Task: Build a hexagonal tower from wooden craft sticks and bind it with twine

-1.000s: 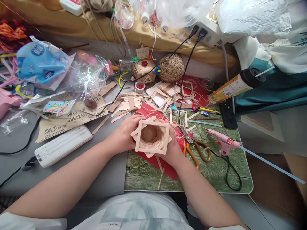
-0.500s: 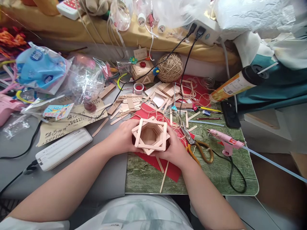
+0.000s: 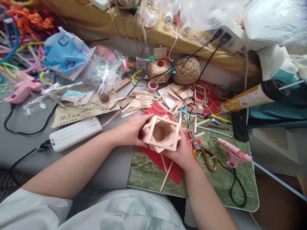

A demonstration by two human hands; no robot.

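Between my two hands is a hollow popsicle-stick container (image 3: 163, 147), built of stacked, rotated square layers of sticks with its open top facing me. My left hand (image 3: 130, 130) wraps its left side, thumb low and fingers along the far edge. On the right side my right hand (image 3: 183, 151) grips it, its fingers partly hidden behind the wall. Under it lie a red sheet (image 3: 176, 174) and a few loose sticks (image 3: 166, 175). Scissors (image 3: 205, 153) with orange-brown handles rest just right of my right hand.
A pink glue gun (image 3: 232, 151) with a long glue stick lies on the green board (image 3: 201, 188). Left are a white power strip (image 3: 76, 134) and sandpaper (image 3: 64, 115). Behind are a stick pile (image 3: 141, 101), a twine ball (image 3: 187, 71), a stick box (image 3: 159, 71) and a tilted drink cup (image 3: 254, 95).
The view has swung left, so the scene sits further right. The container has tilted and turned a little in my hands, showing more of its left outer side.
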